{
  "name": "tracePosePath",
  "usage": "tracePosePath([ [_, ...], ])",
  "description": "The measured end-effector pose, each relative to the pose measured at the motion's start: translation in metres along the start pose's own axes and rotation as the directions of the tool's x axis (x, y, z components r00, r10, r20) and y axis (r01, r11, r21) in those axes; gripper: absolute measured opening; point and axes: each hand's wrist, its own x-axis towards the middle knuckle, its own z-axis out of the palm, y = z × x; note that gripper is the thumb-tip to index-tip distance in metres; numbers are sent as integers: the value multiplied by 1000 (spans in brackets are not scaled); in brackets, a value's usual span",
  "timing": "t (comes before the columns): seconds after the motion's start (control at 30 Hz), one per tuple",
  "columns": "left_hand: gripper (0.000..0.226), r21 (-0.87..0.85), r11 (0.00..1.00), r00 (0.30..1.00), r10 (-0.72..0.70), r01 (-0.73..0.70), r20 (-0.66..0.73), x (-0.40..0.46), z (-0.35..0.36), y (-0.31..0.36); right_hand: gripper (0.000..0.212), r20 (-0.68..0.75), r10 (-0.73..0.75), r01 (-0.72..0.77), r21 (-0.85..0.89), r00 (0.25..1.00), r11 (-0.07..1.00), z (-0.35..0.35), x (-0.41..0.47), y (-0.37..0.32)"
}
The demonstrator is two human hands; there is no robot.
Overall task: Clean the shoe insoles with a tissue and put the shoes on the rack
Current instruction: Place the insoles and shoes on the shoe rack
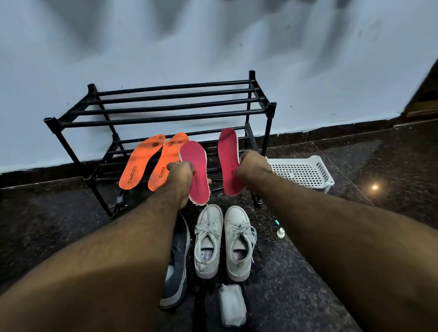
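Note:
My left hand [181, 181] grips a pink insole [196, 167] and my right hand [252, 168] grips a second pink insole [228, 155]; both are held upright in front of the black two-tier shoe rack [160, 118]. Two orange insoles [140, 161] lean against the rack's lower bars to the left. Below my hands a pair of pale grey lace-up shoes [224, 243] stands on the dark floor, toes toward the rack. A dark grey sneaker [178, 263] lies partly hidden under my left forearm. A white tissue pack [231, 304] lies on the floor near me.
A white perforated plastic basket [303, 172] sits right of the rack. A small white bottle [280, 233] lies on the floor by my right forearm. The rack stands against a pale wall; a wooden edge shows at far right.

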Motion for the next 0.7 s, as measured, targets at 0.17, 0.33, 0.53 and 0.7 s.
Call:
tracePosePath([
  [0.17,46,274,953,992,129,-128,15,21,7,0,24,-8,-25,26,137,1000,990,-6,24,21],
  [0.33,33,441,871,954,284,-216,-95,51,11,-17,24,-90,31,-7,261,995,965,14,59,23],
  [0.53,26,334,916,936,295,-220,-191,72,17,-27,26,-112,104,-55,375,988,925,34,88,14],
  [0.7,34,315,931,956,245,-185,-161,76,14,-37,33,-171,56,-6,280,984,960,45,88,18],
])
